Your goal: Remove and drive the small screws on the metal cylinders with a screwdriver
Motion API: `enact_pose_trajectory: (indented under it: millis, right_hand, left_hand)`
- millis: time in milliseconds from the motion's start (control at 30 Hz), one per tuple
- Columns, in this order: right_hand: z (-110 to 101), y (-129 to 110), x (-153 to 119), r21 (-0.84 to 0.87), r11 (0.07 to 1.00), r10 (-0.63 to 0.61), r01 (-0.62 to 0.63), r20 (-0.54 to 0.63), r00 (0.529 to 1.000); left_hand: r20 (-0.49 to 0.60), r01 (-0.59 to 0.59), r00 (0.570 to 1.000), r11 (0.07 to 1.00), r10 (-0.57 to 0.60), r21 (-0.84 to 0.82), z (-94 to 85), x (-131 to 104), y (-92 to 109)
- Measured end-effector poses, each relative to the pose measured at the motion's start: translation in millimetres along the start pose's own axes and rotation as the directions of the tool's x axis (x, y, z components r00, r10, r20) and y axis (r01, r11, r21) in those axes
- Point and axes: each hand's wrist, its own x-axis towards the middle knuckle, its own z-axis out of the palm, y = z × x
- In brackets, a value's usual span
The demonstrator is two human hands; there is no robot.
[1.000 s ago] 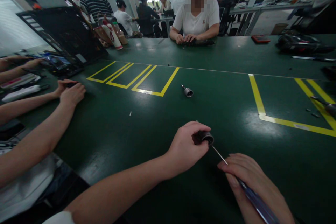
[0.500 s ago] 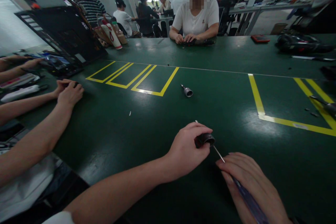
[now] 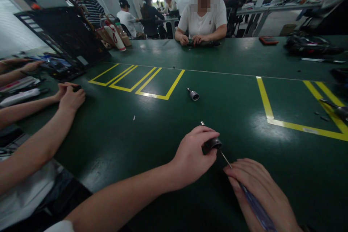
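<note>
Green bench (image 3: pixel 114 141), smooth-topped, fills most of the head view; pale reflections on the surface. Room behind holds several seated and standing people, plus further tables.

Left hand (image 3: pixel 193 154): grasping a dark cup-shaped metal part (image 3: pixel 214 144) between thumb and fingers, above the near middle of the bench. Open rim faces the right hand (image 3: pixel 258 185); a slim metal tip (image 3: pixel 202 123) shows past the far side of the left hand.

Right hand: closed around the purplish handle of a screwdriver (image 3: pixel 257 204). Thin shaft runs up and leftward to the rim of the held part. Depth of entry, if any, cannot be told.

Loose metal part (image 3: pixel 194 95), similar cup form with a pointed shank, lies on its side beyond the left hand, right of the left group of yellow tape outlines (image 3: pixel 152 95). White fragment (image 3: pixel 134 117) lies nearer, below that group.

Right side: larger tape outline (image 3: pixel 295 126); small dark pieces (image 3: pixel 324 118) within it, another metal tool (image 3: pixel 339 110) across its right strips.

Far edge: person in white shirt (image 3: pixel 202 21), both hands at a dark object (image 3: pixel 206 43). Left: neighbour's hands (image 3: pixel 71 96) together around a small dark item, mostly hidden; large black panel (image 3: pixel 62 32) leans behind.
</note>
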Motion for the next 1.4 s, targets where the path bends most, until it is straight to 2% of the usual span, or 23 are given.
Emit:
enact_pose_trajectory:
  millis: [500, 733, 933, 1033, 1267, 1333, 1400]
  right_hand:
    - [-1.2, 1.1, -0.2, 0.081, 0.996, 0.027, -0.027, -0.002, 1.0]
    - [-5.1, -4.6, 3.6, 0.192, 0.96, 0.204, -0.202, 0.008, 0.979]
    - [-7.8, -2.5, 4.5, 0.349, 0.868, 0.335, -0.352, 0.111, 0.936]
    - [-6.1, -0.1, 4.3, 0.375, 0.833, 0.375, -0.406, 0.157, 0.914]
    - [-5.1, -4.9, 5.0, 0.343, 0.861, 0.334, -0.376, 0.176, 0.926]
    - [-6.3, -7.1, 6.3, 0.307, 0.894, 0.282, -0.325, 0.175, 0.943]
    - [-6.8, -9.1, 8.1, 0.252, 0.945, 0.169, -0.208, 0.167, 0.971]
  left_hand:
    - [0.005, -0.006, 1.0, 0.995, 0.007, -0.098, 2.7, 4.4, -10.4]
    - [-0.006, 0.015, 1.0, 0.996, -0.016, -0.089, 1.7, 6.4, -9.7]
    - [-0.007, 0.028, 1.0, 0.996, -0.029, -0.087, 0.0, 8.0, -10.7]
    - [0.006, 0.056, 0.998, 0.994, -0.056, -0.097, -0.7, 8.4, -9.8]
    - [0.01, 0.065, 0.998, 0.991, -0.064, -0.115, -1.0, 7.8, -8.8]
    - [0.014, 0.066, 0.998, 0.99, -0.065, -0.123, -0.8, 7.8, -8.7]
    - [0.018, 0.082, 0.997, 0.985, -0.08, -0.155, -0.8, 8.4, -8.0]
